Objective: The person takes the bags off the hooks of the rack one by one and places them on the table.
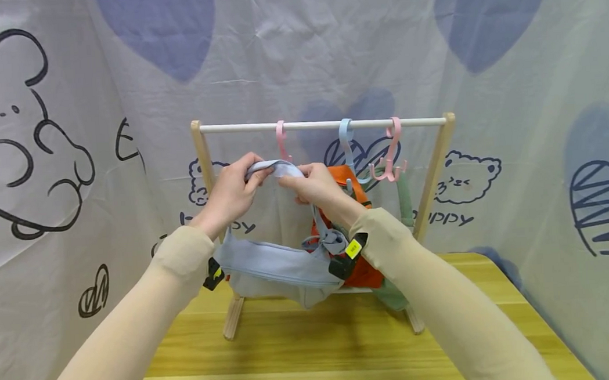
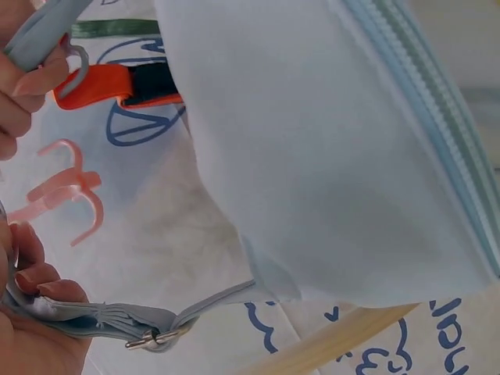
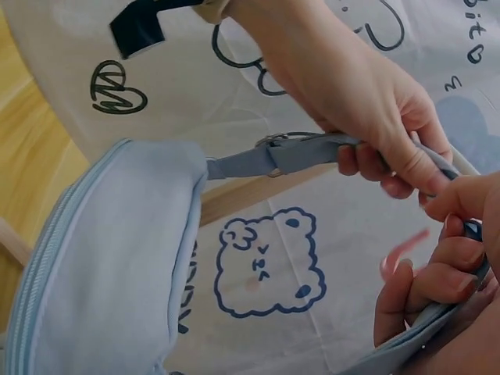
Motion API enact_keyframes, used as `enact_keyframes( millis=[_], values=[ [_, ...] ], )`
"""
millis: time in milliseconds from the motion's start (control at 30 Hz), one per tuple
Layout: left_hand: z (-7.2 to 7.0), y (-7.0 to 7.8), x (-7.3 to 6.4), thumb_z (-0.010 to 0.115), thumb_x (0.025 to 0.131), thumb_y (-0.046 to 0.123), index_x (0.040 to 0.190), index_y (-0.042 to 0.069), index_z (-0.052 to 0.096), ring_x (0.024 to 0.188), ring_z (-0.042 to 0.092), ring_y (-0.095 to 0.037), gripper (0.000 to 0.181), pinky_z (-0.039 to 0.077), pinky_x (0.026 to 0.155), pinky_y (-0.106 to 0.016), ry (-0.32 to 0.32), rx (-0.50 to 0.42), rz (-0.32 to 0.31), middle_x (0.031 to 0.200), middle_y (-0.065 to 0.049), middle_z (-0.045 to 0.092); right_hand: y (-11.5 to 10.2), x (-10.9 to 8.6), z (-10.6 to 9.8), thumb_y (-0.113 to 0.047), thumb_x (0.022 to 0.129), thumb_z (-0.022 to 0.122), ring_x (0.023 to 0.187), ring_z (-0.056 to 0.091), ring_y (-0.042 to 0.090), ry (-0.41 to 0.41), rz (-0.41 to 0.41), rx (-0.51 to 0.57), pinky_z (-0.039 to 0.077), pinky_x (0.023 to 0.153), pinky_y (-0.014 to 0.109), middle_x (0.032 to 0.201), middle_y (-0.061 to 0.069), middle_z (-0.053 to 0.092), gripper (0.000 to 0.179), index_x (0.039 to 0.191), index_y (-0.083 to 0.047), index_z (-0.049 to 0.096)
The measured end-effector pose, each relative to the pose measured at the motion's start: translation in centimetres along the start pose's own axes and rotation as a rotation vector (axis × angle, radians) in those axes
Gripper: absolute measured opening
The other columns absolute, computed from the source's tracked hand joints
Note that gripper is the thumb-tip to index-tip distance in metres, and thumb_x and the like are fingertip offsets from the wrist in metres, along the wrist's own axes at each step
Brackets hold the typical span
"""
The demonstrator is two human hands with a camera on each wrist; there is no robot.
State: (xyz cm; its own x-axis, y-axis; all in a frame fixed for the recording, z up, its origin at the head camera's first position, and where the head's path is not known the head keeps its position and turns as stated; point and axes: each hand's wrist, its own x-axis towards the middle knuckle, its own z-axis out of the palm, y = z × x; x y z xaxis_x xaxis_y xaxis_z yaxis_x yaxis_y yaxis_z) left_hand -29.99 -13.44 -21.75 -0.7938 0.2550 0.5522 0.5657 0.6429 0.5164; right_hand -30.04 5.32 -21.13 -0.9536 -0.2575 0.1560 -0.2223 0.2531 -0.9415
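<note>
A pale blue waist bag [image 1: 283, 267] hangs by its strap [image 1: 282, 167] in front of the rack, its zip facing me. My left hand [image 1: 233, 188] grips the strap on the left, and my right hand [image 1: 317, 186] grips it a short way to the right. Both hands are just under the rail, close to the left pink hook [image 1: 281, 139], which the strap does not visibly touch. In the left wrist view a metal buckle [image 2: 156, 337] shows on the strap below the left hand. A knotted bunch of strap [image 1: 334, 241] lies beside the bag's right end.
A wooden rack with a white rail [image 1: 238, 127] stands on the wood-grain table [image 1: 293, 353]. Further right are a blue hook [image 1: 345, 138] and another pink hook [image 1: 394, 141]. An orange bag [image 1: 367, 270] and a green bag [image 1: 392, 297] hang behind my right arm.
</note>
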Motion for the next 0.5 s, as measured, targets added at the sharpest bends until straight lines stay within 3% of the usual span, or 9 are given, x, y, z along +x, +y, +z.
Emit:
enact_keyframes(
  millis=[133, 367, 500],
  values=[
    [0.0, 0.5, -0.4, 0.053, 0.105, 0.025, 0.108, 0.007, 0.060, 0.070, 0.044, -0.023, 0.020, 0.039, 0.069, -0.034, -0.011, 0.004, 0.017, 0.084, -0.010, 0.057, 1.4, -0.9, -0.4, -0.026, 0.097, 0.066, 0.059, 0.040, 0.015, -0.037, -0.054, -0.027, 0.039, 0.065, 0.028, 0.061, -0.002, 0.042, 0.031, 0.115, 0.000, 0.069],
    [-0.3, 1.5, -1.1, 0.055, 0.104, 0.024, 0.106, 0.009, 0.062, 0.062, 0.040, -0.020, 0.016, 0.037, 0.064, -0.032, -0.024, -0.008, 0.037, 0.075, -0.005, 0.050, 5.0, -3.2, -0.5, -0.016, 0.098, 0.065, 0.062, 0.048, 0.017, -0.084, -0.168, -0.009, 0.041, 0.060, 0.025, 0.068, 0.001, 0.056, 0.015, 0.100, -0.001, 0.062],
    [-0.5, 1.8, -1.4, 0.056, 0.104, 0.022, 0.107, 0.008, 0.063, 0.064, 0.041, -0.020, 0.016, 0.038, 0.065, -0.033, -0.014, -0.013, 0.042, 0.076, -0.005, 0.051, 7.1, -4.6, 0.0, -0.014, 0.095, 0.069, 0.070, 0.058, 0.019, -0.050, -0.281, -0.069, 0.047, 0.065, 0.024, 0.084, 0.008, 0.066, 0.021, 0.110, -0.002, 0.060]
  ],
)
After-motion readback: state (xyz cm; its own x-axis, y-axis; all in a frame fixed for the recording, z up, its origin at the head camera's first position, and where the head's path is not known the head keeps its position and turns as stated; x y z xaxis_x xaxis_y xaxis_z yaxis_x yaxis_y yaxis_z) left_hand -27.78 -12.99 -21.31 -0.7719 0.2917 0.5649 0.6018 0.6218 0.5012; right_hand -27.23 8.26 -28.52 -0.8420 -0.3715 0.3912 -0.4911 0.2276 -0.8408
